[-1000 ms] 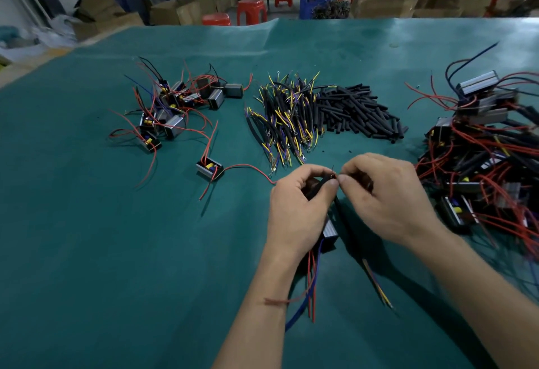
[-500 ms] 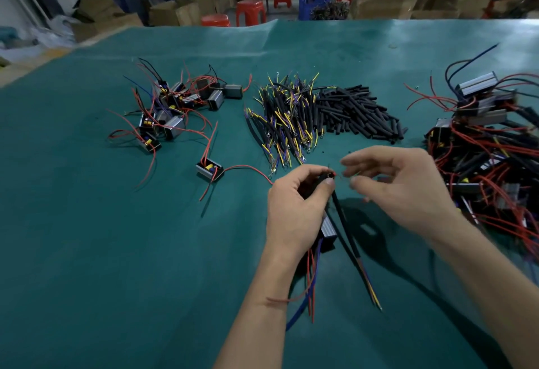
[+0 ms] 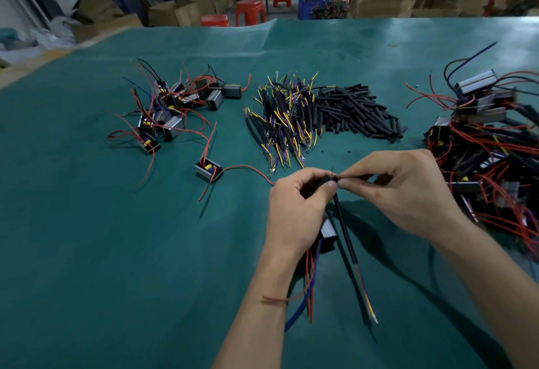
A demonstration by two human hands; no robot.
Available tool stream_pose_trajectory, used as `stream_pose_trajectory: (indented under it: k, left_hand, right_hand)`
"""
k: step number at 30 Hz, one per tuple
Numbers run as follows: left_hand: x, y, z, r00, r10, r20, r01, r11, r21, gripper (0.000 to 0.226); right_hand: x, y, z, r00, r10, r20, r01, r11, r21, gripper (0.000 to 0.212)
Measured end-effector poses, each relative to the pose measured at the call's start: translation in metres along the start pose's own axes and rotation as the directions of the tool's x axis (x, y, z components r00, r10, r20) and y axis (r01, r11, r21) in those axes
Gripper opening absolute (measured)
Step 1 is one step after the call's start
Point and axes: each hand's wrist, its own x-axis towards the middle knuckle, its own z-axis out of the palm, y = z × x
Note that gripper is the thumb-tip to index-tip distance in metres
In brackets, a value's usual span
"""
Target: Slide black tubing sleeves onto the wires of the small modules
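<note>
Left hand (image 3: 294, 211) grip closed round black sleeve end and wire tips, small module (image 3: 328, 233) tucked under palm, red and blue leads trailing near. Right hand (image 3: 408, 190) grip pinching wire at same spot, fingertips meeting. Sleeved cable (image 3: 345, 237) hanging nearward over green counter (image 3: 116, 252). Loose black sleeves (image 3: 358, 112) far, beside sleeved wire bundle (image 3: 285, 117). Module piles far left (image 3: 175, 109) and right (image 3: 490, 141).

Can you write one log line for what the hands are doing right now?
left hand: holds module wires | right hand: pinches black sleeve | fingers meet at wire tip | sleeve pile: waiting
</note>
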Motion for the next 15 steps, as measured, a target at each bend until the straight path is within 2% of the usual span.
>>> stream_pose_trajectory:
  k: [2, 3, 4, 6, 8, 12, 15]
  left_hand:
    - [-0.001, 0.001, 0.0, 0.999, 0.05, 0.005, -0.05, 0.998, 0.032, 0.009]
    - [-0.001, 0.003, 0.0, 0.998, 0.068, 0.009, -0.068, 0.997, 0.04, 0.01]
    - [-0.002, 0.004, 0.0, 0.997, 0.082, 0.011, -0.082, 0.996, 0.043, 0.011]
    - [-0.003, 0.005, -0.001, 0.995, 0.104, 0.007, -0.104, 0.994, 0.038, 0.014]
    - [-0.003, 0.006, -0.001, 0.994, 0.107, -0.005, -0.107, 0.994, 0.019, 0.016]
    - [-0.004, 0.009, 0.001, 0.997, 0.054, -0.057, -0.057, 0.997, -0.058, 0.015]
    - [-0.004, 0.011, 0.0, 0.998, 0.034, -0.052, -0.04, 0.993, -0.111, 0.013]
  right_hand:
    - [-0.001, 0.0, 0.004, 0.995, 0.095, -0.028, -0.096, 0.995, -0.035, 0.007]
    - [-0.002, 0.0, 0.006, 0.983, 0.179, -0.028, -0.179, 0.984, 0.002, 0.011]
    - [-0.002, 0.0, 0.009, 0.957, 0.289, -0.009, -0.286, 0.952, 0.111, 0.014]
    - [-0.002, -0.003, 0.016, 0.865, 0.495, 0.078, -0.479, 0.773, 0.416, 0.018]
    - [-0.002, -0.007, 0.024, 0.79, 0.591, 0.162, -0.553, 0.574, 0.603, 0.018]
    - [-0.001, -0.012, 0.026, 0.78, 0.524, 0.343, -0.577, 0.389, 0.718, 0.005]
    - [-0.002, -0.008, 0.018, 0.792, 0.442, 0.42, -0.594, 0.405, 0.695, 0.014]
